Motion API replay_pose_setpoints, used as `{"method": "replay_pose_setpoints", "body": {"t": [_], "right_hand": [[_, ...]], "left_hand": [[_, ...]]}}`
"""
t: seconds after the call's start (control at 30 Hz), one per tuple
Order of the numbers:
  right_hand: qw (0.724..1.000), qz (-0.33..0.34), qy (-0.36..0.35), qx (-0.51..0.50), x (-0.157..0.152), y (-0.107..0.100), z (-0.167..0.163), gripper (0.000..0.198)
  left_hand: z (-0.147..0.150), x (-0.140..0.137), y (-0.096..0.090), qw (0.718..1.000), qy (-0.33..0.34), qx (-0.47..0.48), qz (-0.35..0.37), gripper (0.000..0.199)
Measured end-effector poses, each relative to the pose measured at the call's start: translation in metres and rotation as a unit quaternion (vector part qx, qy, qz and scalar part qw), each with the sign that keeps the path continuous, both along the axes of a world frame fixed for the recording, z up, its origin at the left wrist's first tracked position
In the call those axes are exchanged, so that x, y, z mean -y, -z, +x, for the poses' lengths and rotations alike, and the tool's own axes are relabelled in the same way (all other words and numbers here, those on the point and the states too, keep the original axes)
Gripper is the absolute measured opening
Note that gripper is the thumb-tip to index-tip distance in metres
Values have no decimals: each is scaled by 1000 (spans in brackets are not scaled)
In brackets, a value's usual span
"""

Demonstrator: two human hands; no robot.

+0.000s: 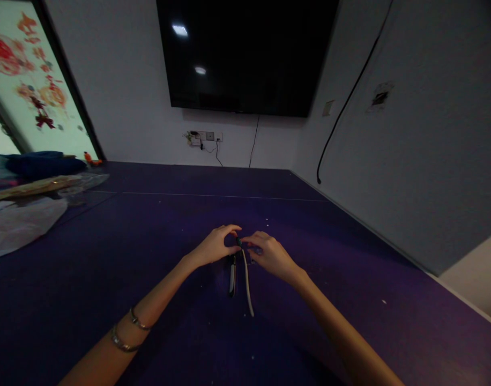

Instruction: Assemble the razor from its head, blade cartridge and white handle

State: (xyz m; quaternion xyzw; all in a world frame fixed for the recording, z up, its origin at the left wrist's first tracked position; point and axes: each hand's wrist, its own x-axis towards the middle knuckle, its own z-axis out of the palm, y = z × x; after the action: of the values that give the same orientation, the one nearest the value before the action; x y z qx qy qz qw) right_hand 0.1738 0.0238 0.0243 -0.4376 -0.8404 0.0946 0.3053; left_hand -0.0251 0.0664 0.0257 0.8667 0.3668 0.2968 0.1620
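Observation:
Near the middle of the purple surface [181, 321], my left hand [214, 245] has its thumb and fingers closed round a small dark piece [238, 241]. From the lower end of that piece a pale, slightly curved cable [247, 287] runs toward me. My right hand [272, 255] meets it from the other side, fingertips pinched at its edge; whatever lies between those fingertips is too small to make out. Beneath my left hand lies a slim black-and-white object [232, 279], its upper end partly covered. A small clear item [253, 256], hard to identify, shows by my right fingers.
Plastic bags [24, 222] and dark blue cloth [48, 164] are heaped at the left. A black television [245, 53] hangs on the far wall above sockets [209, 136]. Down the right wall runs a loose black cable [348, 102]. Small white scraps [384, 302] dot the surface.

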Motion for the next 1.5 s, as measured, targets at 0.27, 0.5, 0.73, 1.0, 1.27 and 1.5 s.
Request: {"method": "replay_pose_setpoints", "body": {"t": [0.27,0.5,0.73,1.0,1.27,1.5], "right_hand": [[999,22,-34,17,5,0,-3,24],[995,3,-49,-89,4,-2,-3,19],[957,-145,-5,-251,1,1,-5,28],[954,-150,30,-257,-4,3,1,32],[972,-90,27,-216,-6,4,6,30],[988,-21,-4,-154,-7,2,11,22]], "left_hand": [[9,15,-9,1000,11,-3,-25,46],[3,6,-3,994,69,44,-73,41],[5,1,5,995,58,45,-72,20],[3,4,-5,991,51,65,-106,20],[2,2,-6,983,60,68,-157,24],[1,-2,-2,976,79,77,-187,27]]}}
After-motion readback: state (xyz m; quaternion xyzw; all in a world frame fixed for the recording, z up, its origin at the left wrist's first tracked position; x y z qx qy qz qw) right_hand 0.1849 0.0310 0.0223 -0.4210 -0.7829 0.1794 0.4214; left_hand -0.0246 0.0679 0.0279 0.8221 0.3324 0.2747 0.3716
